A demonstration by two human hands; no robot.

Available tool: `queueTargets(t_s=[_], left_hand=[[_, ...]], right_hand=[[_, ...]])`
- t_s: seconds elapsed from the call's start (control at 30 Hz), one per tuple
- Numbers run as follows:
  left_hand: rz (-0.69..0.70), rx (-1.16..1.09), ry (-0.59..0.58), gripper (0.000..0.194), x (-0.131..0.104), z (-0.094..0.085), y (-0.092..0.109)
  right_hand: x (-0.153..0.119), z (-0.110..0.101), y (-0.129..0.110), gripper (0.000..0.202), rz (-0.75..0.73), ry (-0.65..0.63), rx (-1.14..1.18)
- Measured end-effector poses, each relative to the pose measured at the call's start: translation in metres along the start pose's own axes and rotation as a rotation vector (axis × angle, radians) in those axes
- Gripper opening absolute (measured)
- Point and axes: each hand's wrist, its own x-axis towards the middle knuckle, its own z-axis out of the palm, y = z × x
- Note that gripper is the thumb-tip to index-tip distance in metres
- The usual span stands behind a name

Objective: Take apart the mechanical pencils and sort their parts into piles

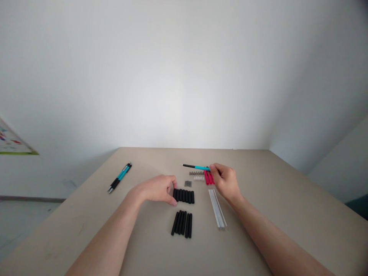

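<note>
My right hand (pixel 225 180) grips a blue and black pen body (pixel 198 167) near its blue end, with its black end pointing left above the table. At the left end of a row of short black tubes (pixel 184 196), my left hand (pixel 161 189) has its thumb and forefinger spread around the leftmost tube; whether they press on it is hard to see. Nearer to me lie several longer black tubes (pixel 182 224). White refills (pixel 217 210) lie below my right hand, and red pieces (pixel 209 177) are partly behind it.
Small grey springs (pixel 188 183), clear white pieces (pixel 199 178) and metal tips (pixel 196 173) lie in rows mid-table. Two blue and black pens (pixel 120 178) rest at the left on the beige table (pixel 247 237). A pale wall (pixel 178 76) stands behind.
</note>
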Motion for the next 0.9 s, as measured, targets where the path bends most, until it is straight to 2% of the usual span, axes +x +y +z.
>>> queueTargets(t_s=[0.17,0.23,0.4,0.5,0.67,0.9], left_hand=[[-0.032,-0.024,-0.001,0.051,-0.002,-0.002,0.005],[-0.039,-0.027,0.058,0.054,-0.002,-0.002,0.006],[0.063,-0.057,0.463,0.051,0.002,-0.003,0.008],[0.171,-0.073,0.596,0.04,0.004,-0.003,0.01],[0.275,-0.015,0.639,0.021,0.006,0.001,0.013],[0.277,0.032,0.642,0.02,0.009,0.004,0.013]], right_hand=[[0.0,0.0,0.0,0.039,-0.004,-0.003,0.01],[0.0,0.001,0.0,0.039,-0.006,-0.003,0.011],[0.0,0.001,-0.001,0.04,0.0,-0.029,0.009],[0.0,0.002,-0.001,0.04,-0.011,-0.079,0.039],[-0.001,0.003,-0.003,0.039,-0.051,-0.184,0.097],[-0.001,0.006,-0.002,0.039,-0.053,-0.208,0.089]])
